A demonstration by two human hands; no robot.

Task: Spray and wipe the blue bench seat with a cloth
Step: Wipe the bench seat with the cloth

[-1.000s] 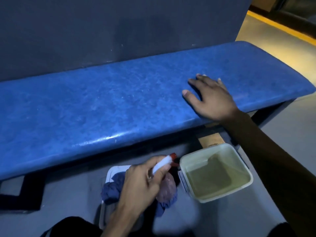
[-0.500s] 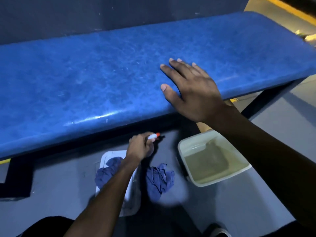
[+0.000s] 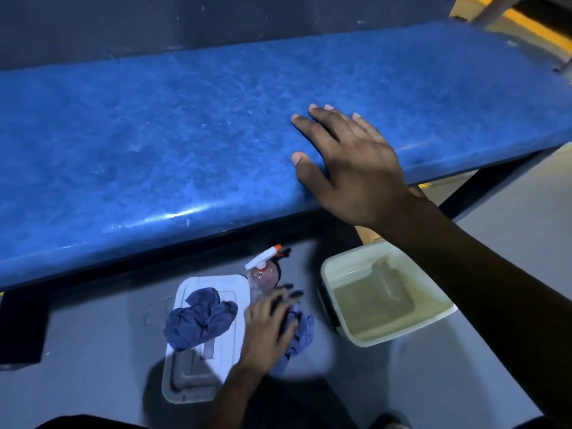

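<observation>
Bench seat (image 3: pixel 185 144), blue and scuffed, runs across the upper half of the frame from left edge to right edge, dark wall behind it. My right hand (image 3: pixel 349 168) lies flat on the seat right of centre, palm down, fingers straight and spread, thumb out toward the front edge, holding nothing. Forearm comes in from the lower right corner.

Below the seat, grey floor. My left hand (image 3: pixel 267 326) is at lower centre, blurred, fingers spread and reaching over a crumpled blue cloth (image 3: pixel 298 332) on the floor. Fingertips look like they touch it, but blur hides whether I have hold of it, so I cannot tell if anything is gripped; fingers read as mostly straight.

Spray bottle (image 3: pixel 263 270) stands on the floor just above the left hand, clear body, white trigger head, orange nozzle tip pointing up-right. Not held; whether my fingers touch it is unclear.

Second blue cloth (image 3: pixel 201 317), bunched, sits on a white lid (image 3: pixel 192 376) lying flat on the floor at lower left of centre, just left of my hand.

White tub (image 3: pixel 337 274) holding murky liquid sits on the floor at lower right of centre, partly covered by my right forearm.
</observation>
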